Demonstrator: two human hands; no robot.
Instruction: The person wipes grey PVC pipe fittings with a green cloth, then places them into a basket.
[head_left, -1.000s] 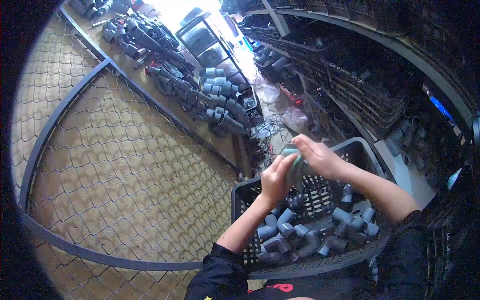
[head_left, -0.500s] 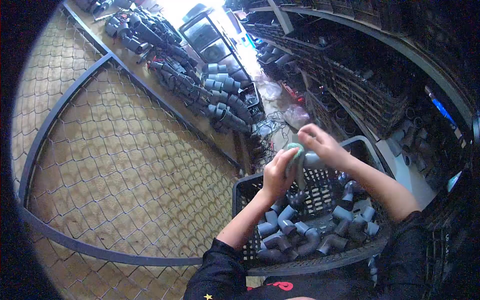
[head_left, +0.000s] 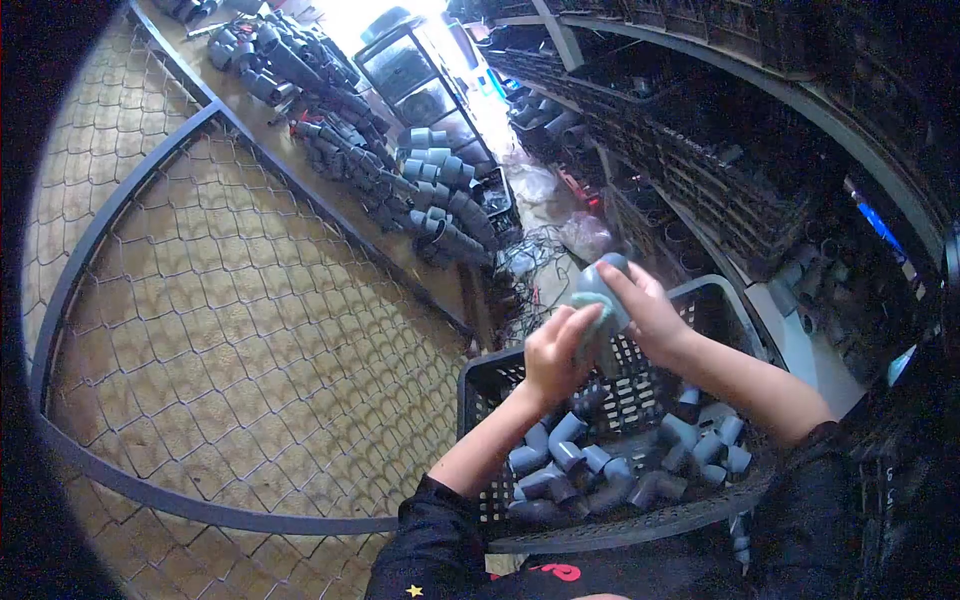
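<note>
Above the basket, my right hand (head_left: 650,315) is closed round a grey pipe elbow (head_left: 592,283), its thumb along the top. A green cloth (head_left: 597,302) is pinched in my left hand (head_left: 558,355) and presses against the elbow's side, its lower end hanging down. Below both hands is a black plastic basket (head_left: 735,295) with slotted walls. Several loose grey pipe elbows (head_left: 567,456) lie in its near part, some half in shadow. The fingertips of my left hand are partly hidden by the cloth.
A wire-mesh panel (head_left: 220,330) with a metal frame fills the left side. Behind it are heaps of grey pipe fittings (head_left: 440,190). Stacked dark crates (head_left: 700,170) line the right. Plastic bags (head_left: 585,235) and tangled cords lie on the floor beyond the basket.
My right hand, its fingers lifted before, has come down and closed on the pipe elbow. The elbow now sits higher and is turned upward. The cloth remains in my left hand.
</note>
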